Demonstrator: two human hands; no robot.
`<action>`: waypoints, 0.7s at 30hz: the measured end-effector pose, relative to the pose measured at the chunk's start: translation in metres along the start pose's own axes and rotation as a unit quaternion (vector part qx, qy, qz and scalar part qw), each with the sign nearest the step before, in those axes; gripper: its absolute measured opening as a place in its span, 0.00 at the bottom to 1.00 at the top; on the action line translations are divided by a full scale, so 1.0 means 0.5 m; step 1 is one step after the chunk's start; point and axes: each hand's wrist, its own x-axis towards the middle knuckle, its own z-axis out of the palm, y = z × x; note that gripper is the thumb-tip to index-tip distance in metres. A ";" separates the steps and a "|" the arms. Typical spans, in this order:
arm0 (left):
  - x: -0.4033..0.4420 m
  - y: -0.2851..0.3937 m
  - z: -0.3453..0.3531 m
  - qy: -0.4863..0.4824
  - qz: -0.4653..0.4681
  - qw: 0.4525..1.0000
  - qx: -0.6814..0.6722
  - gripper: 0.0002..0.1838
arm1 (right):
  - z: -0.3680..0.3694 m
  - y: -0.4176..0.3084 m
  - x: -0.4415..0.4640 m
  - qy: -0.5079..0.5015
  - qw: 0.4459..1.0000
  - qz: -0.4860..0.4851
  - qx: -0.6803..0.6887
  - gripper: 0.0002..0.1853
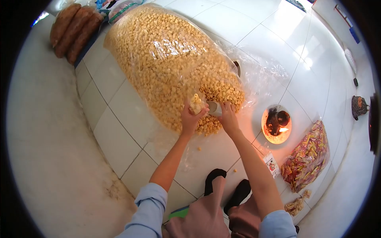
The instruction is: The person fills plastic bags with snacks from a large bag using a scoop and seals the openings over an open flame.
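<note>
A huge clear plastic bag point(158, 43) full of golden puffed snack pieces lies on the tiled floor, its open mouth towards me. My left hand point(190, 118) is closed round a small clear bag point(196, 104) with some of the pieces inside. Beside it, my right hand point(229, 116) grips a whitish cup point(214, 108), tilted with its rim towards the small bag. Both hands are over the near end of the big bag, where loose snack pieces point(222, 95) show uncovered. I cannot tell how much the cup contains.
At the right, a flame burns in a pale dish point(276, 137) close to my right forearm. A bag of colourful packets point(307, 158) and a printed card point(271, 164) lie near it. Long brown snack bags point(73, 31) lean at the far left. My feet are below.
</note>
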 end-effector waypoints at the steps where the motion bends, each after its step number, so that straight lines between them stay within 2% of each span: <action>1: -0.002 0.000 0.004 -0.004 -0.012 1.000 0.011 0.20 | 0.013 0.002 0.000 0.028 0.999 0.000 0.020 0.34; 2: -0.002 0.000 0.008 -0.008 -0.024 0.999 0.021 0.19 | 0.022 0.008 0.003 0.056 0.998 0.000 0.040 0.31; 3: 0.001 0.006 0.013 -0.010 -0.022 0.999 0.021 0.19 | 0.014 0.005 0.013 0.059 0.998 0.000 0.039 0.31; 5: 0.001 0.016 0.026 -0.016 -0.018 1.000 0.015 0.21 | -0.009 0.007 0.028 0.131 0.980 0.006 0.150 0.31; 6: 0.002 0.026 0.039 -0.017 -0.018 1.000 0.009 0.21 | -0.051 -0.010 0.022 0.132 0.981 0.006 0.145 0.31; 7: 0.002 0.041 0.054 -0.019 -0.002 1.000 0.013 0.22 | -0.117 -0.048 0.012 0.078 0.948 -0.017 0.307 0.30; 8: 0.002 0.050 0.069 -0.021 0.014 1.000 0.017 0.23 | -0.170 -0.078 0.001 0.023 0.886 -0.041 0.461 0.28; 9: 0.003 0.045 0.083 -0.026 0.014 1.000 0.010 0.23 | -0.199 -0.085 -0.005 0.043 0.904 -0.085 0.416 0.24; 10: 0.007 0.038 0.099 -0.044 -0.002 0.998 -0.034 0.25 | -0.227 -0.094 -0.008 0.049 0.907 -0.084 0.409 0.24; 12: 0.003 0.042 0.137 -0.069 -0.014 0.994 -0.082 0.27 | -0.277 -0.110 -0.018 0.088 0.915 -0.113 0.377 0.17; 14: -0.005 0.067 0.179 -0.099 0.071 0.992 -0.019 0.28 | -0.307 -0.100 -0.033 0.131 0.914 -0.089 0.373 0.13; 16: -0.022 0.123 0.225 -0.130 0.091 0.987 -0.041 0.28 | -0.354 -0.108 -0.052 0.179 0.910 -0.070 0.368 0.09; 18: -0.045 0.200 0.272 -0.143 0.105 0.969 -0.169 0.20 | -0.410 -0.130 -0.087 0.215 0.862 -0.036 0.458 0.04; 19: -0.050 0.224 0.295 -0.155 0.113 0.966 -0.174 0.20 | -0.437 -0.134 -0.107 0.229 0.870 -0.047 0.433 0.04; 21: -0.065 0.266 0.341 -0.138 0.140 0.969 -0.147 0.13 | -0.496 -0.150 -0.151 0.259 0.864 -0.058 0.427 0.04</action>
